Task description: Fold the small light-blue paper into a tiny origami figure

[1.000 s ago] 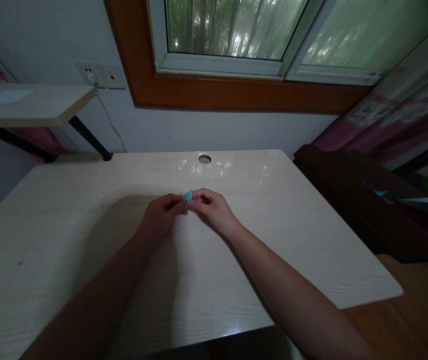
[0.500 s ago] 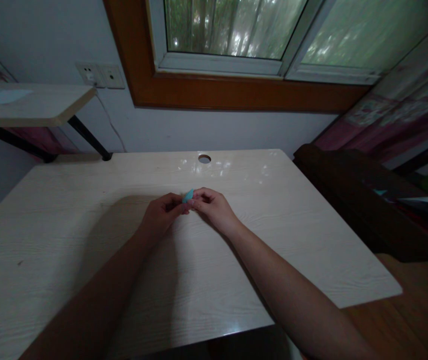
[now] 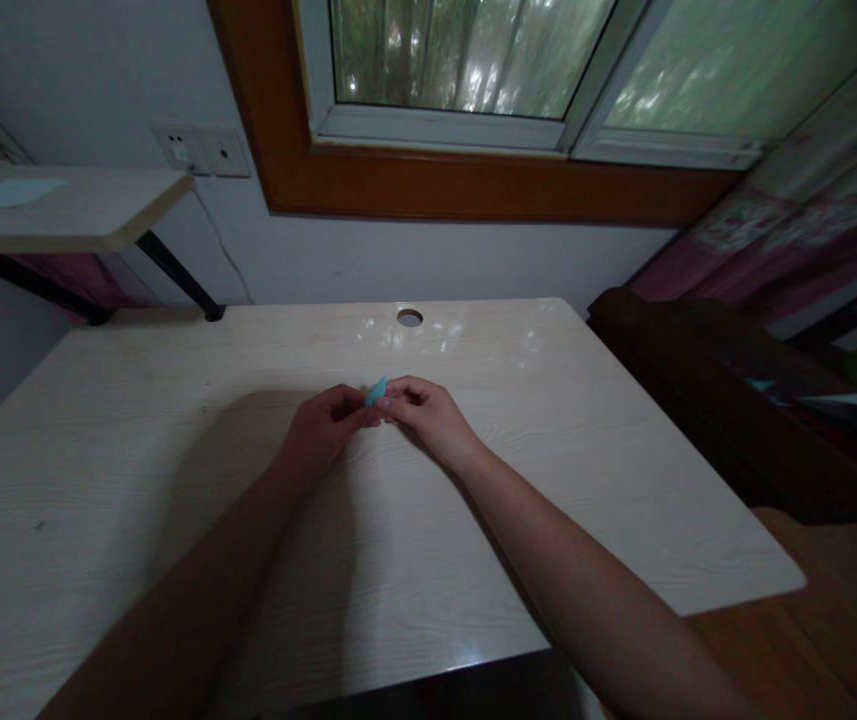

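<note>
Just a little has moved since a second ago: the small, thin, light blue piece (image 3: 376, 391) has turned a bit, and the thumb of the bare right hand (image 3: 425, 412) now lies over its lower end; both arms have stayed where they were.

At the far left, a pale wood shelf (image 3: 60, 222) with a rounded corner holds a flat, whitish sheet (image 3: 8, 192); slim, round black legs (image 3: 180, 275) hold it up; behind it, two square white wall sockets (image 3: 201, 152) sit side by side, and a thin white cord (image 3: 222, 248) hangs down.

Next comes the bare left hand (image 3: 324, 418), pinching the blue piece from its left side; the piece is between the two hands, above the wide, pale, wood-look counter (image 3: 585, 480); the right hand pinches it from the other side, and the fingertips almost meet; I cannot tell what the piece is made of; past it, the counter has a round hole (image 3: 410, 318) near its back edge.

At the right stands a dark brown wooden thing (image 3: 713, 400), below a pink and white cloth curtain (image 3: 743, 225).
</note>
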`<state>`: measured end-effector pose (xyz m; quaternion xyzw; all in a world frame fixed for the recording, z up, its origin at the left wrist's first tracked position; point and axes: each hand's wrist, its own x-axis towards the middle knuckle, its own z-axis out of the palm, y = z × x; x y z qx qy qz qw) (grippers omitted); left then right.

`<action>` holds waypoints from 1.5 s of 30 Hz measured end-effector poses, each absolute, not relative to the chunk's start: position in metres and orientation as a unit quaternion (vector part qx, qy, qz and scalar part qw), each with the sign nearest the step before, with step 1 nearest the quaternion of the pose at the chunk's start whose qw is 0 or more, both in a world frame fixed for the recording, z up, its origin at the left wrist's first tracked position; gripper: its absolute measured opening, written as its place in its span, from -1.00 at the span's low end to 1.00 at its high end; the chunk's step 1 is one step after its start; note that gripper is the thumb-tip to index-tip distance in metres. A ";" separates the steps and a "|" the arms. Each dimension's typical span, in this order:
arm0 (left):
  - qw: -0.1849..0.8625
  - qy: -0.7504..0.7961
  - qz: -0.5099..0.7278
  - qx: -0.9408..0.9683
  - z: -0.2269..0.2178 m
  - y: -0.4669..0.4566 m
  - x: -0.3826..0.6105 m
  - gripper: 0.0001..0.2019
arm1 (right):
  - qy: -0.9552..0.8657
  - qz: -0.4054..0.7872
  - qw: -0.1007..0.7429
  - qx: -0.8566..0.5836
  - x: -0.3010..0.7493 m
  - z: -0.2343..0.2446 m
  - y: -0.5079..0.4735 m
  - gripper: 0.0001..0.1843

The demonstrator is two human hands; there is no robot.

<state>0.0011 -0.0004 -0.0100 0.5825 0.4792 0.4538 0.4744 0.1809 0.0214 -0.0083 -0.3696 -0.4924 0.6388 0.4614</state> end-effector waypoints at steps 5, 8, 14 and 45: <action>0.489 0.484 0.450 0.570 -0.005 -0.001 0.003 -0.70 | -0.505 0.626 0.453 -0.385 0.181 -0.009 0.022 -0.72; 0.512 0.479 0.456 0.547 -0.002 -0.003 0.004 -0.70 | -0.501 0.627 0.456 -0.385 0.181 -0.011 0.023 -0.72; 0.546 0.468 0.448 0.530 0.004 -0.004 0.003 -0.69 | -0.505 0.632 0.446 -0.382 0.181 -0.010 0.024 -0.69; 0.540 0.500 0.419 0.532 0.004 -0.003 0.003 -0.71 | -0.515 0.617 0.465 -0.372 0.179 -0.006 0.020 -0.74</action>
